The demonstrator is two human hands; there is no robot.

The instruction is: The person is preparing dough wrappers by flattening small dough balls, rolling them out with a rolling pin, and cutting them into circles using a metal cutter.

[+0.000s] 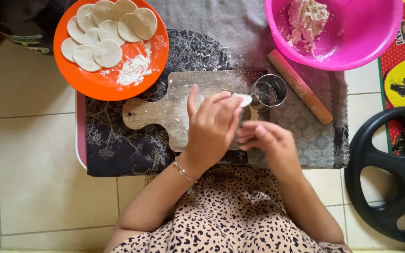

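My left hand [212, 124] is raised over a floured wooden cutting board [165, 110] and pinches a thin round of white dough [244, 99] at its fingertips. My right hand [268, 143] is curled just below it, its fingers touching the same piece of dough from underneath. A round metal cutter cup [269, 91] stands on the board's right end, close to the dough. An orange plate [99, 82] at the upper left holds several cut dough discs [104, 33] and a small heap of flour [134, 70].
A pink bowl [352, 42] with a lump of dough [308, 18] sits at the upper right. A wooden rolling pin [301, 86] lies on the dark patterned cloth [118, 145]. A black wheel-shaped object [385, 173] rests on the tiled floor at the right.
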